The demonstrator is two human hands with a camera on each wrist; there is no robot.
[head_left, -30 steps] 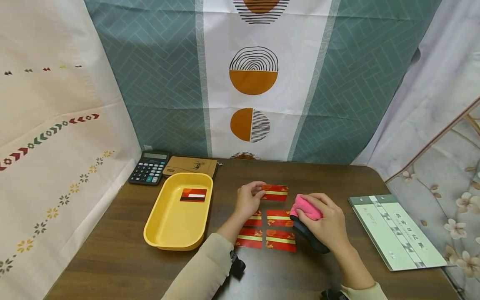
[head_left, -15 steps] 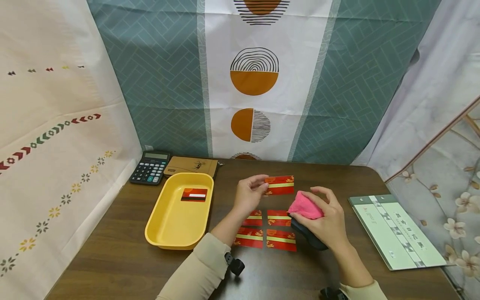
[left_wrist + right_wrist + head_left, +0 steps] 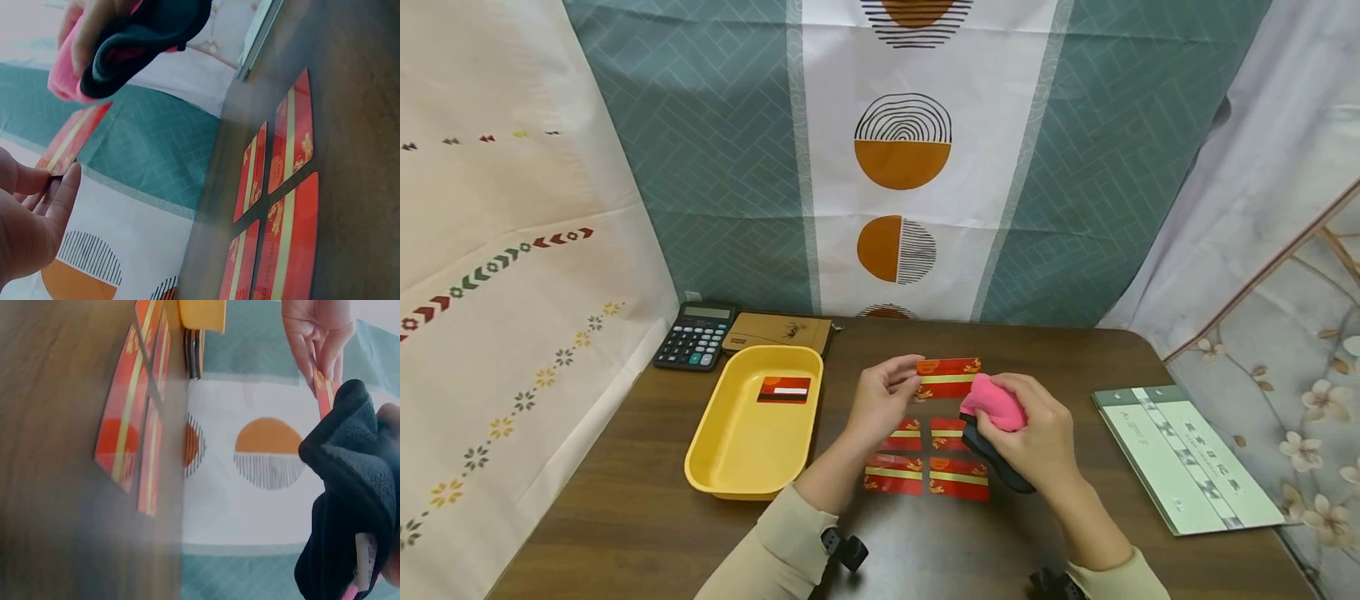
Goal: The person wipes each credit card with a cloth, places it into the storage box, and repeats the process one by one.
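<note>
My left hand (image 3: 882, 400) pinches a red card (image 3: 949, 377) with a yellow stripe by its left edge, held up off the table. My right hand (image 3: 1043, 429) grips a folded cloth (image 3: 996, 403), pink on one side and dark on the other, at the card's right end. In the left wrist view the raised card (image 3: 74, 139) sits between thumb and fingers, its far end just under the cloth (image 3: 134, 47). Dark folds of the cloth (image 3: 356, 469) overlap the card in the right wrist view. Below the hands, several matching red cards (image 3: 958, 478) lie in two rows on the table.
To the left stands a yellow tray (image 3: 700, 454) with one red card (image 3: 783, 390) inside. Behind it are a calculator (image 3: 695, 336) and a brown notebook (image 3: 777, 331). A pale green booklet (image 3: 1187, 458) lies at the right. Curtains surround the wooden table (image 3: 602, 508).
My left hand has raised the card off the table, then drawn it slightly left and down. The right hand has brought the cloth leftward up to the card's right end.
</note>
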